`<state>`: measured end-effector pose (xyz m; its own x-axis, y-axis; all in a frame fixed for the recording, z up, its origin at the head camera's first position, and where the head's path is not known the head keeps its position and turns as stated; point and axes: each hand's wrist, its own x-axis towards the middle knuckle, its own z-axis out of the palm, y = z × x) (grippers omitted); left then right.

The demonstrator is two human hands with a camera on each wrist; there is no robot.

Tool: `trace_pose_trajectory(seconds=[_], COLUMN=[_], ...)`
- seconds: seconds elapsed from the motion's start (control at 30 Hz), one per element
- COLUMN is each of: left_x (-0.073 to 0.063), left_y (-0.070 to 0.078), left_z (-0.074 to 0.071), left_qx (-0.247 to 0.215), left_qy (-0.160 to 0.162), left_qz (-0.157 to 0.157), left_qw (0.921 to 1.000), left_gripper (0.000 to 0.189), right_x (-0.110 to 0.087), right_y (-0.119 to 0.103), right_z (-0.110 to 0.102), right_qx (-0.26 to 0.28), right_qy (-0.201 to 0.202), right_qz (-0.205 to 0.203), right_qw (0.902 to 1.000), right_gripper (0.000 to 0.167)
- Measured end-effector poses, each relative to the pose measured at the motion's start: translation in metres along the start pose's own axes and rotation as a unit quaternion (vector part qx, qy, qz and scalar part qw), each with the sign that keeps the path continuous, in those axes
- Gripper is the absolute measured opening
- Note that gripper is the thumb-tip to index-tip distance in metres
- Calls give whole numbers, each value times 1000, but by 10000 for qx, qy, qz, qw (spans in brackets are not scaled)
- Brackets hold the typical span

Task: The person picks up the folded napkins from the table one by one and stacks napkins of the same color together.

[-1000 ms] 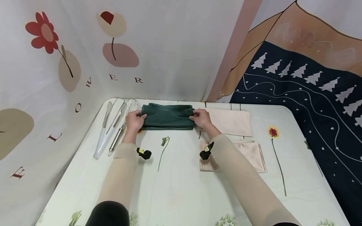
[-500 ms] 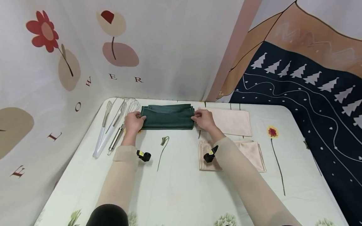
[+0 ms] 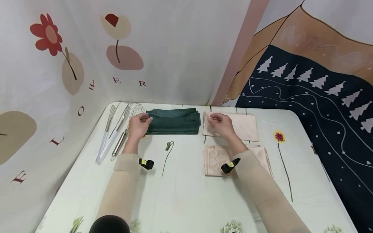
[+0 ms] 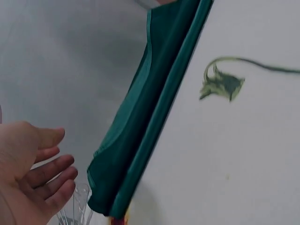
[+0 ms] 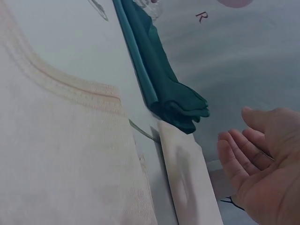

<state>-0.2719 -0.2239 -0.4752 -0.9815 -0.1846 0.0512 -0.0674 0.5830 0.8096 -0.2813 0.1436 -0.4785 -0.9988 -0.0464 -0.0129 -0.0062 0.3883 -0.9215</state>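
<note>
A folded dark green cloth [image 3: 173,121] lies flat near the back of the table. My left hand [image 3: 138,125] is beside its left end, fingers loosely bent; in the left wrist view a gap shows between the hand [image 4: 37,173] and the cloth's layered edge [image 4: 140,122]. My right hand [image 3: 222,124] is over the left part of a folded pale pink cloth [image 3: 243,126], holding nothing. In the right wrist view the fingers of that hand [image 5: 267,164] are apart from the green cloth [image 5: 159,79]. A second folded pink cloth [image 3: 217,160] lies nearer, partly behind the right wrist.
Left of the left hand lie whisks with pale handles [image 3: 105,142] and one with a metal handle [image 3: 118,145]. Printed flowers mark the tablecloth [image 3: 180,194]. A curtain with printed shapes [image 3: 180,48] rises behind the table's back edge.
Both hands have let go of the green cloth's ends. My right hand has moved right, over the back pink cloth; the left has stayed close to the green cloth, which lies in place.
</note>
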Motion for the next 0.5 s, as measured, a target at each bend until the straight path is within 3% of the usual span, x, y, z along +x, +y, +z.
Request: trace_pose_trajectory(seconds=[0.27,0.5], left_x=[-14,-28], left_y=[15,21], left_z=[12,23], left_qx=[-562,-744], left_qy=[-751,-1092], left_qz=[312,382], left_qw=[9951,9905], left_gripper=[49,49], right_x=[-18,-36], right_y=[8,18], right_z=[-21,-44], right_qx=[33,-341], right_qy=[-104,-108], right_qz=[-197,-322], right_qw=[9997,9988], right_gripper=[37,43])
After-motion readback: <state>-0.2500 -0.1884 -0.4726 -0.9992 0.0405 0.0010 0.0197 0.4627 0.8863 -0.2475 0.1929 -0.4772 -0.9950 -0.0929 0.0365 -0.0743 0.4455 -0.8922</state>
